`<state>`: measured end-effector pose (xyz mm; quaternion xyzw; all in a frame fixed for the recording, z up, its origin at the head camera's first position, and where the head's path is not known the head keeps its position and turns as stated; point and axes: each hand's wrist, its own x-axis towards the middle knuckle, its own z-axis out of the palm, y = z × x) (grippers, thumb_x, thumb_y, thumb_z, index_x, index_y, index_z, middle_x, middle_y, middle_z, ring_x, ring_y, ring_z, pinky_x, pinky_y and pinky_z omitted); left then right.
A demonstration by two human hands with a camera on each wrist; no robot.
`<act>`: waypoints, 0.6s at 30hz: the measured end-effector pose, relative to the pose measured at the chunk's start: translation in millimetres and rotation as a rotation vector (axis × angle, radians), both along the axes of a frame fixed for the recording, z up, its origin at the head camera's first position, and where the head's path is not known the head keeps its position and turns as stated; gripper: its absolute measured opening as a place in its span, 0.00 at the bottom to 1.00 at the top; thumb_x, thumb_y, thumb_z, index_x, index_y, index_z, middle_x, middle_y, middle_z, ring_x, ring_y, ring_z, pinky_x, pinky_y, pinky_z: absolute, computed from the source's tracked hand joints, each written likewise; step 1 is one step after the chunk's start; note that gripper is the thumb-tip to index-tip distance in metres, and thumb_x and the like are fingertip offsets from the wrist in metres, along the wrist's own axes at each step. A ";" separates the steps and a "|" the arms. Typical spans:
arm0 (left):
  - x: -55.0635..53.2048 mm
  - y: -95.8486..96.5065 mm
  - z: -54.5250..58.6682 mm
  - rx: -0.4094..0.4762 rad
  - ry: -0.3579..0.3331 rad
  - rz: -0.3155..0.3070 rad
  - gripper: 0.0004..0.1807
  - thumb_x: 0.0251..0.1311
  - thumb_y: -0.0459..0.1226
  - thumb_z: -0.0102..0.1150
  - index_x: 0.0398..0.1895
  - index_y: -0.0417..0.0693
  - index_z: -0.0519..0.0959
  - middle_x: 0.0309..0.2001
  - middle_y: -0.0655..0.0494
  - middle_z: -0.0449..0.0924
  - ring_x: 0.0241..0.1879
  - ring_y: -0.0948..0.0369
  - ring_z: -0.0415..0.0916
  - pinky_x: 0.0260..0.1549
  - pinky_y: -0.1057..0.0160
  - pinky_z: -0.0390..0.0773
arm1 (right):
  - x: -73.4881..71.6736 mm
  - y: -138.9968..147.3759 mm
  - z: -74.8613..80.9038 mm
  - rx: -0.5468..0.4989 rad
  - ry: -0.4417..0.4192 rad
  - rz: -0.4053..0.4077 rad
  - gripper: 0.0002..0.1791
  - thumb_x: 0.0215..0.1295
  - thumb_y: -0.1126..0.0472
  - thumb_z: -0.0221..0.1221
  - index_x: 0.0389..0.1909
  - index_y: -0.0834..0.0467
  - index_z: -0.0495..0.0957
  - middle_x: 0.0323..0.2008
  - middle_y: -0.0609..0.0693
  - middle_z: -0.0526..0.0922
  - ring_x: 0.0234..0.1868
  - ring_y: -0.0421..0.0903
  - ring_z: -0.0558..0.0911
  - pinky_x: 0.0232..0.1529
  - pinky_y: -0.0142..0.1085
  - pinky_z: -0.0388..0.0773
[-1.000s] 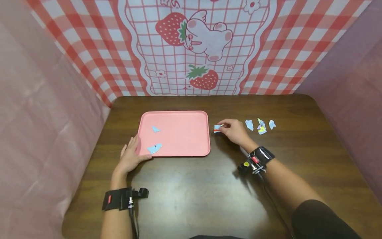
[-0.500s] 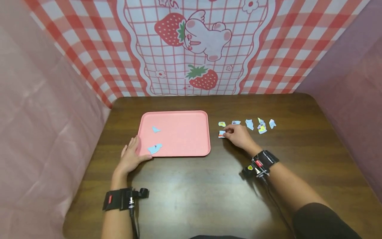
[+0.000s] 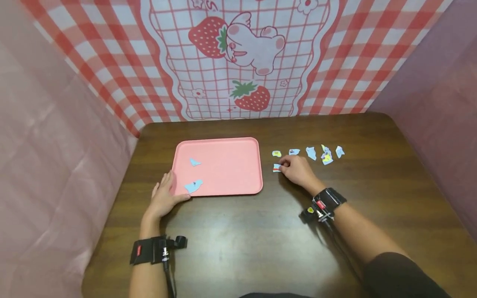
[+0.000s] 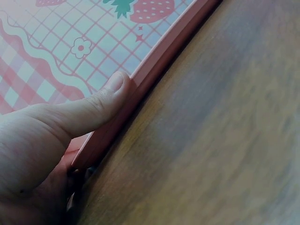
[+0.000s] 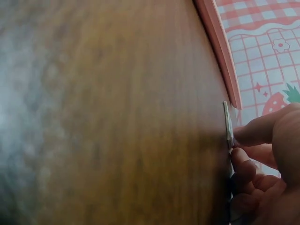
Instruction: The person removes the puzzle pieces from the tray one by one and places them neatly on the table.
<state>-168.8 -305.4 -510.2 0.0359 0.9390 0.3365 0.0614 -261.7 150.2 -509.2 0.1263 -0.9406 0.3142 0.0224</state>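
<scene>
My left hand [image 3: 162, 198] rests at the near left corner of the pink tray [image 3: 223, 165], fingers along its left side. In the left wrist view the straight thumb [image 4: 96, 110] lies on the tray's rim. Two light blue paper pieces [image 3: 193, 186] lie in the tray, at its left. Right of the tray, my right hand [image 3: 297, 169] has curled fingers and pinches the right edge of a small pale blue paper piece with a red stripe [image 3: 276, 168], low at the table. In the right wrist view this piece [image 5: 228, 124] shows edge-on at the fingertips.
Several irregular paper pieces lie in a row behind the right hand, among them a yellow-marked piece [image 3: 276, 153], a pale blue piece [image 3: 311, 153] and a yellow and purple cluster [image 3: 326, 155]. A checked strawberry curtain [image 3: 238, 62] hangs at the table's [image 3: 238, 240] back edge.
My right hand has shifted slightly right and nearer with the red-striped piece, uncovering the yellow-marked piece and its neighbour behind. The left hand stays at the tray's corner.
</scene>
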 end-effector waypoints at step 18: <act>0.5 -1.2 -0.2 -0.004 -0.004 0.002 0.65 0.54 0.56 0.71 0.78 0.30 0.42 0.78 0.32 0.39 0.79 0.41 0.33 0.71 0.38 0.33 | -2.8 -7.5 6.5 -0.077 -0.020 -0.019 0.10 0.62 0.61 0.60 0.39 0.60 0.87 0.30 0.51 0.86 0.35 0.50 0.82 0.39 0.44 0.75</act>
